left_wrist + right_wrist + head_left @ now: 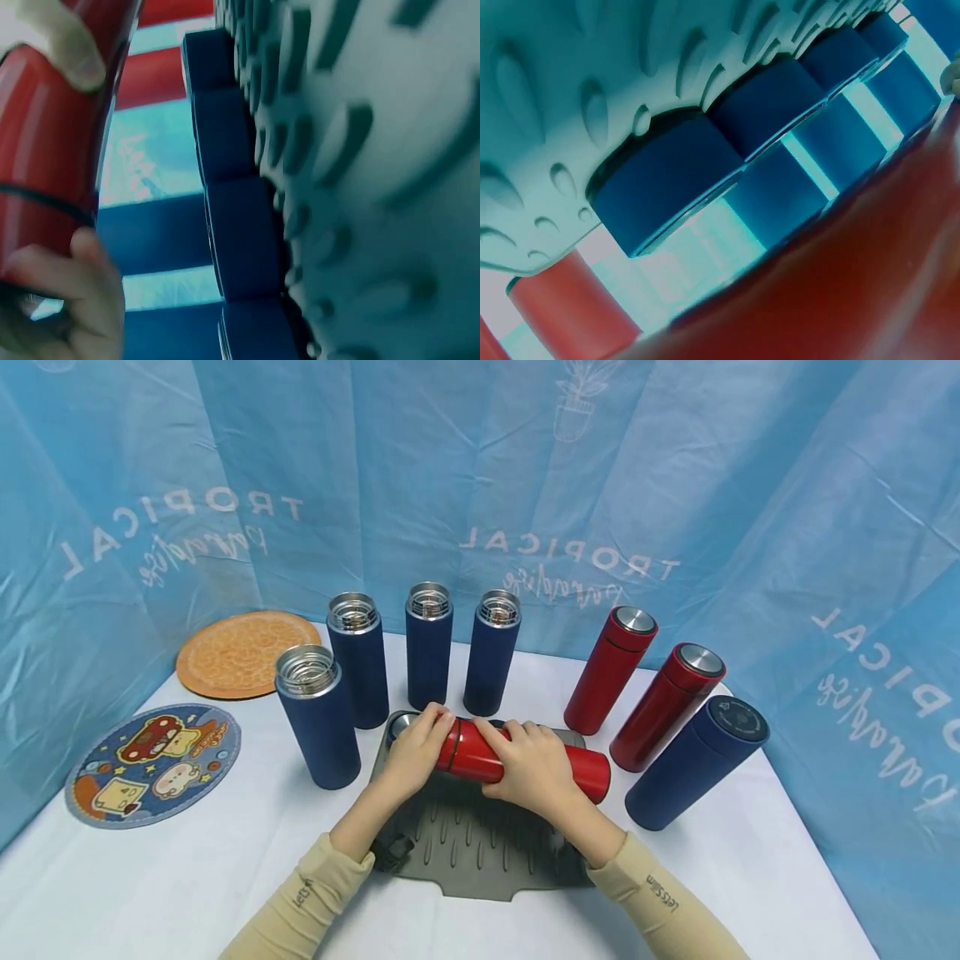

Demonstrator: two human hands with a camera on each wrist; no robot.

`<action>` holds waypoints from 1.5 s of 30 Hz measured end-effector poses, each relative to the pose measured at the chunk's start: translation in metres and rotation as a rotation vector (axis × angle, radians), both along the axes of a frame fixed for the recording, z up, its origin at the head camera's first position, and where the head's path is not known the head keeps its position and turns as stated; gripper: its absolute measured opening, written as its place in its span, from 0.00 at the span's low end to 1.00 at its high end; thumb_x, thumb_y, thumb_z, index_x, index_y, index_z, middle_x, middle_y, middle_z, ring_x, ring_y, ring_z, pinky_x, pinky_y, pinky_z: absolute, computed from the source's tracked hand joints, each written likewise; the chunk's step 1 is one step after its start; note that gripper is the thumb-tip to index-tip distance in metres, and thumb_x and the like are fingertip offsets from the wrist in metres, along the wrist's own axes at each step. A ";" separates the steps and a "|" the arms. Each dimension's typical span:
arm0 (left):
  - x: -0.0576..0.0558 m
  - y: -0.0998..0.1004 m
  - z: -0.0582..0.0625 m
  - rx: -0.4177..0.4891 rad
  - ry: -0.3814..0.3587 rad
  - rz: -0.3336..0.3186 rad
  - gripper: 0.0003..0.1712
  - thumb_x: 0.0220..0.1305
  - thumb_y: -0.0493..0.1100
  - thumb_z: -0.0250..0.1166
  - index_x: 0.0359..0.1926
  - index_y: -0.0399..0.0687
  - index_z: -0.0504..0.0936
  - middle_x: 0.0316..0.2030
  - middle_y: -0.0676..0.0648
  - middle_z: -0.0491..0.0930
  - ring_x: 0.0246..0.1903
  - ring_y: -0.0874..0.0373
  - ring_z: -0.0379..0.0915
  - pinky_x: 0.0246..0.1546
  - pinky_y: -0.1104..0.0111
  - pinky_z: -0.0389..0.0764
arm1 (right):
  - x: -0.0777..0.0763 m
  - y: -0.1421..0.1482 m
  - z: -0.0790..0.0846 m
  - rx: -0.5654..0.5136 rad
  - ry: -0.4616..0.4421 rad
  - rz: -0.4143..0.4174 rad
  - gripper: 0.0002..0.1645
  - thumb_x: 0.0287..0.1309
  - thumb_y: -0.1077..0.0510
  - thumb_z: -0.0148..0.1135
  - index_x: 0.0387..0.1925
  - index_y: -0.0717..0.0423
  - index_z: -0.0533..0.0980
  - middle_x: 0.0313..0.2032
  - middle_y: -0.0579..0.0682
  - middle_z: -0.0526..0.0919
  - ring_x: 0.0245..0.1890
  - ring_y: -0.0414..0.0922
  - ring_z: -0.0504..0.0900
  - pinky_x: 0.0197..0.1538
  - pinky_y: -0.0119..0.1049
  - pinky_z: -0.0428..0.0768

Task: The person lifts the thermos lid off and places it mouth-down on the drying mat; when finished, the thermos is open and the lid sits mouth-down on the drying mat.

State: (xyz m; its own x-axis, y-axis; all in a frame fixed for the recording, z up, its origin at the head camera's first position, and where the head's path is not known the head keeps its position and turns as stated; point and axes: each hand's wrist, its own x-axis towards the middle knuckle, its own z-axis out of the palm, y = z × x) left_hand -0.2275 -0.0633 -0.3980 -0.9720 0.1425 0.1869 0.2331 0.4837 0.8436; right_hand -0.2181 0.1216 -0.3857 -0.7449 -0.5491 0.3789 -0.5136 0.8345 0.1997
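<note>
A red thermos flask (476, 758) lies sideways between both hands, above a grey ridged mat (480, 856). My left hand (412, 756) grips its capped end at the left, where part of the steel lid top shows. Around the body, toward its base, my right hand (534, 770) is wrapped with the thumb along the near side. A thin dark seam between cap and body shows in the left wrist view. Several dark blue caps (244, 232) stand in a row on the mat, mostly hidden behind the red flask in the head view.
Several blue flasks without caps (318, 727) stand at the left and back. To the right are two red capped flasks (603, 685) and a blue capped one (678, 768). An orange round mat (240, 652) and a cartoon-printed mat (153, 768) lie left. Blue curtains (420, 468) enclose the table.
</note>
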 end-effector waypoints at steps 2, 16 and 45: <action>-0.002 -0.004 0.000 0.046 -0.041 -0.107 0.28 0.67 0.59 0.42 0.56 0.45 0.67 0.51 0.39 0.71 0.45 0.46 0.70 0.42 0.56 0.73 | -0.001 0.002 0.001 0.004 -0.014 -0.005 0.54 0.25 0.38 0.74 0.61 0.42 0.64 0.37 0.52 0.80 0.31 0.48 0.80 0.38 0.43 0.79; -0.011 -0.035 0.007 0.192 0.059 -0.493 0.36 0.46 0.30 0.70 0.59 0.45 0.71 0.62 0.44 0.59 0.60 0.44 0.59 0.53 0.53 0.72 | -0.007 0.020 0.011 -0.032 0.008 0.041 0.51 0.33 0.33 0.69 0.61 0.42 0.65 0.38 0.51 0.80 0.33 0.48 0.80 0.39 0.43 0.78; -0.011 -0.029 0.006 0.112 -0.208 -0.254 0.28 0.62 0.52 0.58 0.58 0.45 0.63 0.29 0.39 0.79 0.19 0.48 0.77 0.22 0.61 0.81 | -0.003 0.015 0.007 -0.039 0.066 0.087 0.51 0.30 0.35 0.73 0.61 0.41 0.66 0.40 0.52 0.80 0.37 0.49 0.79 0.41 0.45 0.77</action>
